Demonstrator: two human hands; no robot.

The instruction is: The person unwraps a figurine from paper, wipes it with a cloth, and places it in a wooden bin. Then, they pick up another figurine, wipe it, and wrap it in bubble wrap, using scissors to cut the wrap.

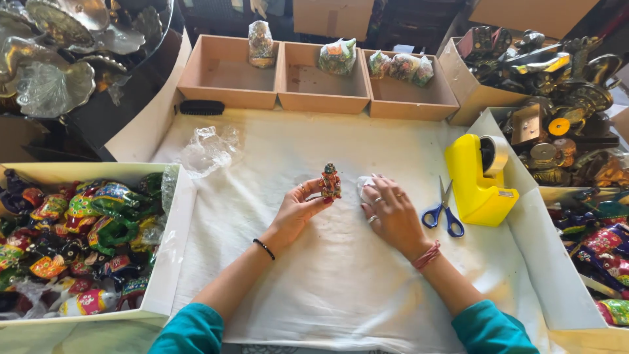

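Pinching a small painted figurine [330, 181] upright, the left hand [296, 211] grips while the right hand [392, 213] presses open on clear wrap [365, 185].

Glossy painted figurine [330, 181] on matt white cloth [341, 275]

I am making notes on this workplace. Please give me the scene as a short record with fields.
surface: white cloth on the table
left hand: left hand holds a small painted figurine upright
right hand: right hand lies flat on a white scrap
tools on the right: blue scissors, yellow tape dispenser
back row: three open boxes with wrapped figurines
left side: box of colourful figurines
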